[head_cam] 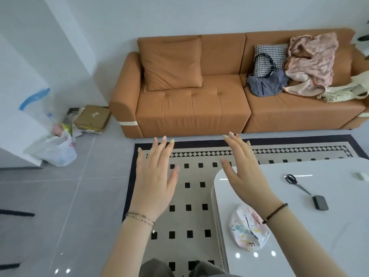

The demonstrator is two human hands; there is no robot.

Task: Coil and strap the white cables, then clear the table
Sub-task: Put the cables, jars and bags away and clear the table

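Note:
No white cable shows in the head view. My left hand (155, 176) is held out flat over the patterned rug, fingers straight and spread, holding nothing. My right hand (243, 170) is stretched out above the left corner of the white table (299, 236), fingers straight, also holding nothing. On the table lie a printed fabric pouch (245, 230) partly under my right forearm, black scissors (295, 182), a small dark grey box (320, 202) and a small pale object (360, 175) at the right edge.
An orange sofa (199, 100) stands beyond the rug (189, 196), carrying a blue handbag (265, 82), a checked cushion, a pink blanket (311, 62) and a cream bag. Plastic bags (56, 150) and flattened cardboard (91, 118) sit on the grey floor at left.

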